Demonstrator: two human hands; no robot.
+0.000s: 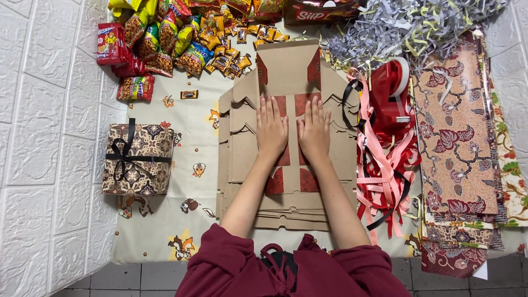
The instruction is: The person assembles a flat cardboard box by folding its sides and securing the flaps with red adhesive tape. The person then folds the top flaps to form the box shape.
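Left hand [271,129], right hand [313,132]: fingers spread, flat, pressing brown flat die-cut cardboard box blank [289,71]; red tape dispenser [391,96] right of them.

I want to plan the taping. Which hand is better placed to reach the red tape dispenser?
The right hand, probably. Both hands lie flat on the top cardboard box blank, but the red tape dispenser stands just beyond the pile's right edge, on that hand's side. The left hand would have to cross over.
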